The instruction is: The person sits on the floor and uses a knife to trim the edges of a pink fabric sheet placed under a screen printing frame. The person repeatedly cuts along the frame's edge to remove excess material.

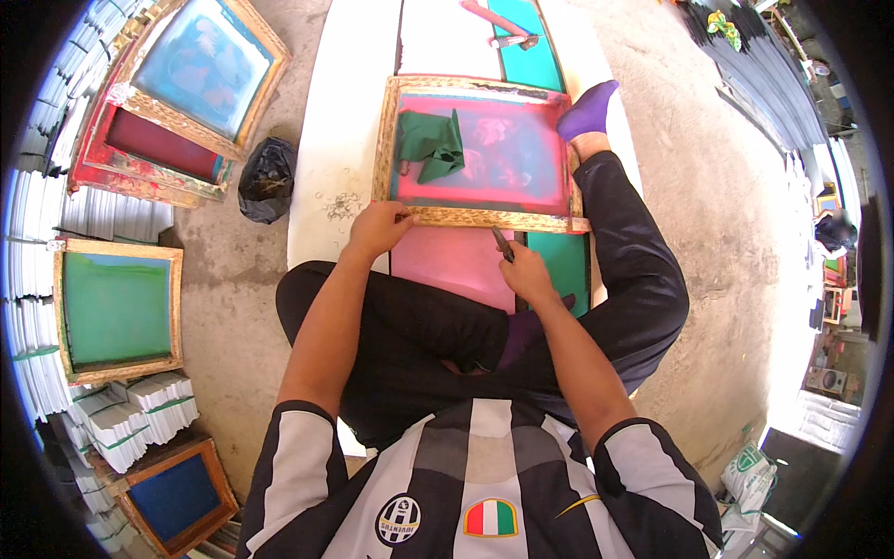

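Observation:
A wooden screen-printing frame lies in front of me, its mesh stained pink and blue. A crumpled dark green cloth rests on the left part of the mesh. My left hand is at the frame's near left corner, its fingers closed on the wooden rail. Just below the near rail, right of its middle, my right hand grips a slim dark tool, its tip pointing up at the wood. The tool's exact kind is unclear. My foot in a purple sock sits against the frame's far right side.
Pink and green panels show on the white board under the frame. A stick-like tool lies at the far end. A black plastic bag stands at left, near more screens and stacked white sheets.

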`<state>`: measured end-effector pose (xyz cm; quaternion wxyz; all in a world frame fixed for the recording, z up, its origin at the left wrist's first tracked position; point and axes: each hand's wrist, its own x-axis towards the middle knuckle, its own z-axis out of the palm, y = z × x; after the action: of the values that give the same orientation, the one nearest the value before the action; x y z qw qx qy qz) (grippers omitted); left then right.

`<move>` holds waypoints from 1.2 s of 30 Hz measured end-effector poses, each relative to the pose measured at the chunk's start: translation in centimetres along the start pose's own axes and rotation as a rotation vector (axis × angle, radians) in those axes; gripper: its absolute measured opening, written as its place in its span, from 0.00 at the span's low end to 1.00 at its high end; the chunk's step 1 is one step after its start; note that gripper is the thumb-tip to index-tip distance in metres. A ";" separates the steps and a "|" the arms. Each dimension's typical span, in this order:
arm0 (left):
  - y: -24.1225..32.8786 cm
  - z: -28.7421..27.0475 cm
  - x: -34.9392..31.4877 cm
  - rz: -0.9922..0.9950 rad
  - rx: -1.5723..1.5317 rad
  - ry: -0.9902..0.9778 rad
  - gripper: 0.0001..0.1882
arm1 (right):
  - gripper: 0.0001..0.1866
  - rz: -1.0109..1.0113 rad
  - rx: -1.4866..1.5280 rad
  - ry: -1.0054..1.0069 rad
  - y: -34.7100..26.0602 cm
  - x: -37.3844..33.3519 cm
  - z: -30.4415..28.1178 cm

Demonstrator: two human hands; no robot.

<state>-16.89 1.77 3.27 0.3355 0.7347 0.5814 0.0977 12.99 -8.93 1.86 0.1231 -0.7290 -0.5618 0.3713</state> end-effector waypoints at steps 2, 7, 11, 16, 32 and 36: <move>1.3 -0.1 -0.5 0.078 -0.019 -0.010 0.17 | 0.18 -0.034 0.023 -0.003 -0.9 -0.8 0.0; 3.0 1.6 -1.4 0.397 -0.040 0.055 0.14 | 0.18 -0.160 0.060 -0.101 -3.7 -1.5 1.4; 3.6 2.1 -1.5 0.533 0.115 0.076 0.10 | 0.18 -0.197 0.086 -0.133 -4.4 -1.1 2.3; 3.0 2.5 -1.3 0.555 0.140 0.106 0.07 | 0.20 -0.249 0.105 -0.157 -4.5 -0.7 2.6; -4.6 -4.2 0.3 -0.483 0.154 0.381 0.15 | 0.18 0.428 0.829 -0.406 -0.8 0.8 0.2; -4.8 -4.3 0.4 -0.646 0.109 0.361 0.17 | 0.17 0.457 0.832 -0.395 -1.8 0.9 -0.5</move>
<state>-22.87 4.29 3.48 0.2013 0.5011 0.8375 0.0837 12.07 -7.39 2.91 0.2099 -0.6382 -0.2056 0.7116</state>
